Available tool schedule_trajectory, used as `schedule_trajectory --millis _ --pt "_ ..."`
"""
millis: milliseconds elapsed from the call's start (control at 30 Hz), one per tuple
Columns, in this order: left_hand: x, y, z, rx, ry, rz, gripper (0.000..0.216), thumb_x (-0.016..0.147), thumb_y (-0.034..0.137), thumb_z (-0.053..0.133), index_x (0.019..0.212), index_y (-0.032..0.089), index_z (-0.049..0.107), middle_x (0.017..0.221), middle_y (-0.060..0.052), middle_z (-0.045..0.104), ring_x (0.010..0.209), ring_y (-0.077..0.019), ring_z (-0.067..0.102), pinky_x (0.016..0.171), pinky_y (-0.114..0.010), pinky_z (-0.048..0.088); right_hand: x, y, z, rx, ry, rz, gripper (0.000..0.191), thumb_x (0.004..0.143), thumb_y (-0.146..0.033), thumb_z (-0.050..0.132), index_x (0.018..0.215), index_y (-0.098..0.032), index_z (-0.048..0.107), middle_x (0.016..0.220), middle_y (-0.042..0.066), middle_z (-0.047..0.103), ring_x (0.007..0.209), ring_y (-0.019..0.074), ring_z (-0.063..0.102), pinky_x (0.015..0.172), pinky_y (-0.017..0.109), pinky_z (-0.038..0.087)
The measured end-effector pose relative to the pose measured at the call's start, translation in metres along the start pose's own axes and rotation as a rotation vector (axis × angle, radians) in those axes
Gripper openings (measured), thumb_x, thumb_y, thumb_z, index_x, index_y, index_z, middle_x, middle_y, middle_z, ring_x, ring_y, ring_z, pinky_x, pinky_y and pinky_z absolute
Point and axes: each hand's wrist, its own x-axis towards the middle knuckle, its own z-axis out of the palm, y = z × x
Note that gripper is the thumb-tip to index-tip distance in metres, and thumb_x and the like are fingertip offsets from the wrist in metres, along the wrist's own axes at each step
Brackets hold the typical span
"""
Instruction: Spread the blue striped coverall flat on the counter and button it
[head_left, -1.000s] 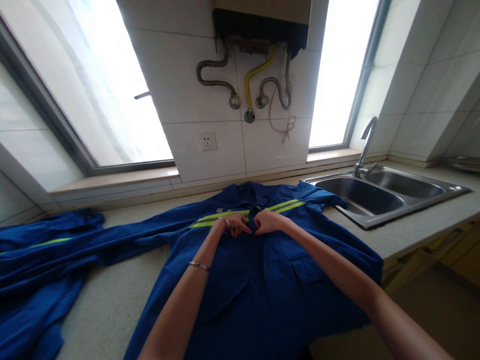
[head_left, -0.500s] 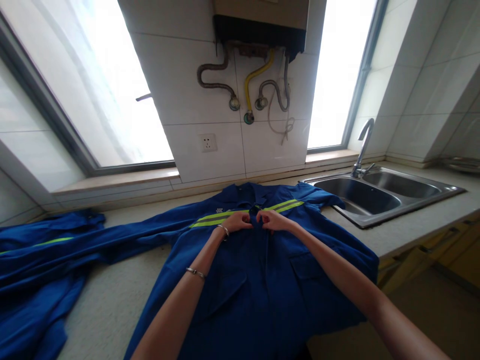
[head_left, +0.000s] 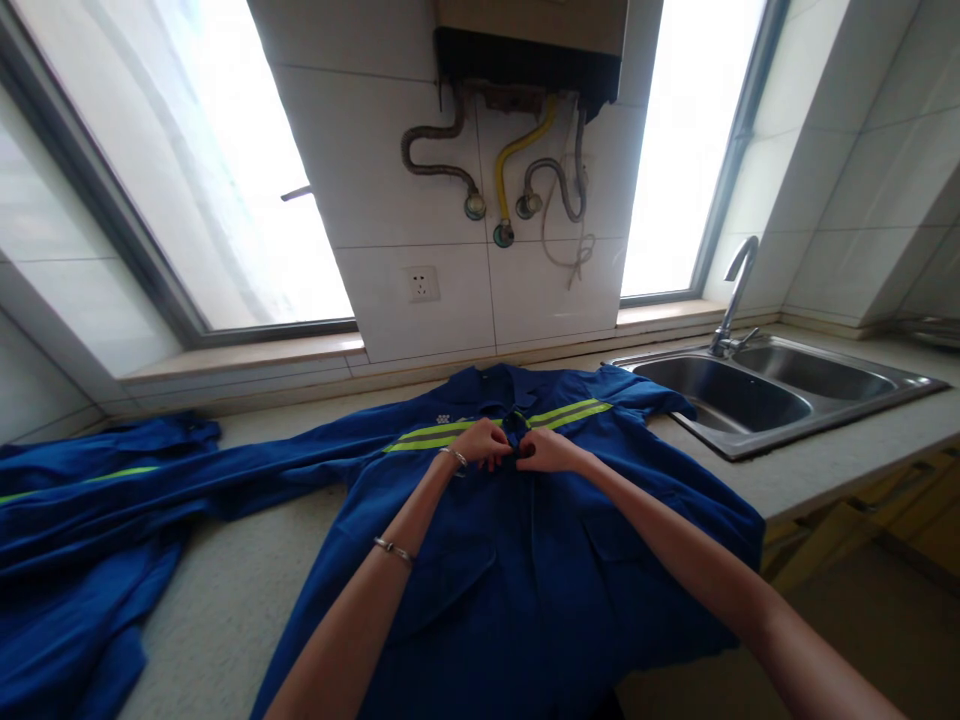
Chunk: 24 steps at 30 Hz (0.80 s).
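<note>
A blue work shirt [head_left: 525, 560] with a yellow-green reflective stripe across the chest lies front-up on the stone counter [head_left: 217, 610]. Its collar points toward the wall and one sleeve stretches left. My left hand [head_left: 482, 442] and my right hand [head_left: 541, 450] meet at the shirt's front opening, just below the stripe. The fingers of both hands are pinched closed on the fabric of the front placket. A thin bracelet sits on my left forearm.
A second blue garment [head_left: 67, 540] lies bunched at the counter's left end. A double steel sink [head_left: 757, 390] with a tap [head_left: 735, 290] sits at the right. Behind are a tiled wall, a socket [head_left: 424, 284], a boiler with pipes [head_left: 517, 160], and two windows.
Both hands stayed together at the shirt's front opening, working slightly at the fabric. The view shifted a little; the shirt has not moved.
</note>
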Motion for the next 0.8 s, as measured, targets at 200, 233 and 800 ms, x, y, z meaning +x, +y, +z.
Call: schedule_trajectory --millis 200,233,800 --pt "-0.005 0.001 -0.003 0.071 -0.181 -0.066 0.016 0.067 0.025 0.065 0.077 0.013 0.063 0.059 0.0 0.061 0.047 -0.0131 0.059 0.041 -0.019 0.043 0.0 0.007 -0.014 0.429 -0.178 0.13 0.015 0.072 -0.026 0.055 0.072 -0.013 0.062 0.056 -0.003 0.049 0.05 0.0081 0.049 0.042 0.016 0.041" --pt "-0.004 0.001 -0.002 0.086 -0.185 -0.066 0.017 0.066 0.026 0.066 0.077 0.013 0.062 0.059 0.0 0.061 0.046 -0.0129 0.059 0.041 -0.019 0.043 -0.001 0.007 -0.016 0.474 -0.194 0.157 0.014 0.07 -0.027 0.057 0.071 -0.013 0.061 0.056 -0.003 0.048 0.052 0.0087 0.05 0.042 0.016 0.043" --pt "0.001 -0.02 0.017 0.123 0.048 0.018 0.011 0.065 0.022 0.06 0.071 0.014 0.055 0.05 0.004 0.054 0.041 -0.0124 0.054 0.037 -0.019 0.038 -0.001 0.01 -0.019 0.583 -0.179 0.012 0.046 0.068 -0.012 0.057 0.113 -0.02 0.056 0.069 -0.005 0.056 0.051 0.0069 0.054 0.044 0.014 0.046"
